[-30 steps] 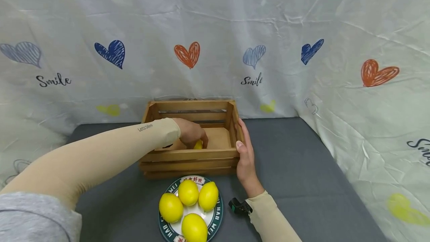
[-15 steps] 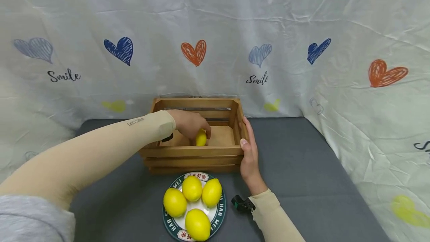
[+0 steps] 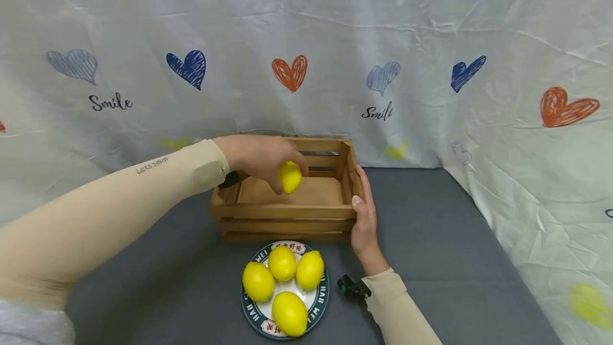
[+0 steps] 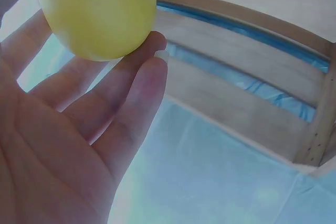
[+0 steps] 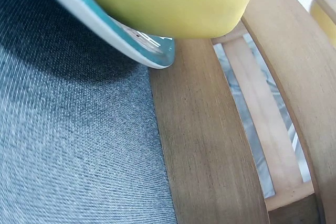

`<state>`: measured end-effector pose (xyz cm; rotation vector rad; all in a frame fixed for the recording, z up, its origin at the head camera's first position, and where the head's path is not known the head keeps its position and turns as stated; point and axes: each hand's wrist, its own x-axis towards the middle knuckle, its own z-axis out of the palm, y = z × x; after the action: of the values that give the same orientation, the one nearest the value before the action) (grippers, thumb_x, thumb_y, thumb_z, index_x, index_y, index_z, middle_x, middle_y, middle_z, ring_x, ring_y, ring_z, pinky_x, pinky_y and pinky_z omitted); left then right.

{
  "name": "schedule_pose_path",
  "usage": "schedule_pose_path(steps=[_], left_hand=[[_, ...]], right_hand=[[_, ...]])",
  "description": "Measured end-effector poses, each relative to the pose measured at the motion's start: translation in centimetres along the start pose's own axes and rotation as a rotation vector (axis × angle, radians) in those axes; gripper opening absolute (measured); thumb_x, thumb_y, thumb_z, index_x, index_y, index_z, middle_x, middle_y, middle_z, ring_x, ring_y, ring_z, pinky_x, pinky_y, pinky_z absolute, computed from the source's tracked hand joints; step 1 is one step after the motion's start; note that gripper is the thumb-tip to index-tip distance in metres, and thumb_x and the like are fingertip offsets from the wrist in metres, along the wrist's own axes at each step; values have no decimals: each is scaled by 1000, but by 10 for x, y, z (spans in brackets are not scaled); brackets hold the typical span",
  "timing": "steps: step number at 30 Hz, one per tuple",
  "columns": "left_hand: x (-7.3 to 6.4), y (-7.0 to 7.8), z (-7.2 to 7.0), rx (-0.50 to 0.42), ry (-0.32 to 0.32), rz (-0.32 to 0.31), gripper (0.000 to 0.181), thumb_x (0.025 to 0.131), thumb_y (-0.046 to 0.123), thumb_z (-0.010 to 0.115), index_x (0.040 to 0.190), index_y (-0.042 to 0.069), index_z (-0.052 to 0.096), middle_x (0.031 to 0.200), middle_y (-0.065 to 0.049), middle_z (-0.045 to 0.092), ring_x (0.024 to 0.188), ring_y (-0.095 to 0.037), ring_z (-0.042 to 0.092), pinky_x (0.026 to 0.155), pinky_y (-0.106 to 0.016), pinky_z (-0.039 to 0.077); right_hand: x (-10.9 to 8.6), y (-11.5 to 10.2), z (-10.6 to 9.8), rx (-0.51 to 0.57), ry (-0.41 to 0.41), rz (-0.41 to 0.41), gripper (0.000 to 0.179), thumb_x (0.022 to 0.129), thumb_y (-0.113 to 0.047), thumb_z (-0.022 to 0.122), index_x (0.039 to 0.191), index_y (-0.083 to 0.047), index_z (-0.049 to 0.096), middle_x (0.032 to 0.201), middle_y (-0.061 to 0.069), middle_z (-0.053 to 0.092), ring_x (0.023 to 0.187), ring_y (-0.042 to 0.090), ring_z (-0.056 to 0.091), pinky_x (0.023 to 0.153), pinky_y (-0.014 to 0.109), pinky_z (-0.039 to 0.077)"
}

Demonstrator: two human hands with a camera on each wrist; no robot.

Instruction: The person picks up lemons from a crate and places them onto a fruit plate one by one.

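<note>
My left hand (image 3: 265,158) holds a yellow lemon (image 3: 290,177) over the inside of a slatted wooden crate (image 3: 287,212). In the left wrist view the fingers curve around the lemon (image 4: 100,11), with the crate's slats behind. At the crate's right end, my right hand (image 3: 366,228) grips the side, its thumb at the front corner and its fingers along the outer wall. In front of the crate stands a round plate (image 3: 254,315) with a dark green patterned rim, bearing several lemons (image 3: 289,313). The right hand itself is out of sight in the right wrist view.
The crate and plate stand on a dark grey cloth-covered table (image 3: 431,260). Behind them hangs a pale curtain (image 3: 325,25) printed with hearts and words, close to the crate's back. In the right wrist view the plate's rim (image 5: 94,22) is close to the crate's front slat (image 5: 210,145).
My left hand has lifted the lemon up from the crate's floor. The right hand has kept its place on the crate's right end. The whole view has shifted slightly.
</note>
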<state>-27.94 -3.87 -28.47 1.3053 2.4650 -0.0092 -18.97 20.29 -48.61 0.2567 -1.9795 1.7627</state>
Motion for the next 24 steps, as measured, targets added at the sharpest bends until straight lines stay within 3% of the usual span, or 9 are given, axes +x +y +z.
schedule_pose_path(steps=[7,12,18,24], left_hand=[[-16,27,-10,19,41,37,58,88,33,92,141,32,69,139,1,66,118,-23,61,102,-41,58],[-26,51,-10,23,30,83,55,89,31,91,139,32,70,137,2,67,114,-20,62,102,-38,58],[-34,75,-1,16,-1,136,57,89,31,91,141,33,69,139,3,66,111,-18,64,100,-37,60],[-34,91,20,-18,-69,211,55,90,32,90,141,35,69,139,5,64,106,-11,63,96,-29,59]], right_hand=[[0,-1,-4,8,0,21,72,99,-30,37,171,-33,32,180,-1,26,163,21,27,132,64,8],[-2,-1,-4,13,-2,43,72,99,-28,37,171,-33,32,180,-4,25,164,20,22,131,67,6],[-2,0,-3,26,-13,42,71,100,-30,37,171,-33,31,180,-6,25,164,22,23,131,69,5],[1,-1,0,38,-22,46,72,99,-32,37,171,-35,31,179,-10,26,163,22,25,130,69,6]])
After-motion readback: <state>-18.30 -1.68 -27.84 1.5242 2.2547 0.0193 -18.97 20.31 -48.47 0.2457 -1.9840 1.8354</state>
